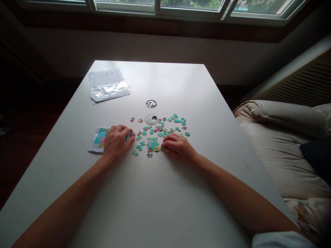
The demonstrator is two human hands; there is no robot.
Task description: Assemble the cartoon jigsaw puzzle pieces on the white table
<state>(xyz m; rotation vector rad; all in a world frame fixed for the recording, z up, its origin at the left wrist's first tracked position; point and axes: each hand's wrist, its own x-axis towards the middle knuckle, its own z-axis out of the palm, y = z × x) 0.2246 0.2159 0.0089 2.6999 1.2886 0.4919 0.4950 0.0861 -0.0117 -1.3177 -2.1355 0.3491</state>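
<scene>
A partly joined jigsaw puzzle (152, 144) with cartoon figures on a green ground lies on the white table, between my two hands. My right hand (178, 147) is at its right edge, fingertips pinched together on a small yellow-green puzzle piece (161, 148) that is mostly covered. On the left, my left hand (116, 140) lies partly over a colourful picture packet (99, 139). Its curved index finger and thumb close around a small pinkish puzzle piece (132, 134). Loose puzzle pieces (177, 120), mostly green, are spread beyond and beside the joined part.
A clear plastic bag over paper (110, 86) lies at the table's far left. Two round table inserts (151, 103) sit beyond the pieces, the nearer one with a dark hole. A beige cushioned seat (274, 144) stands along the right side, and a window (191, 4) is ahead.
</scene>
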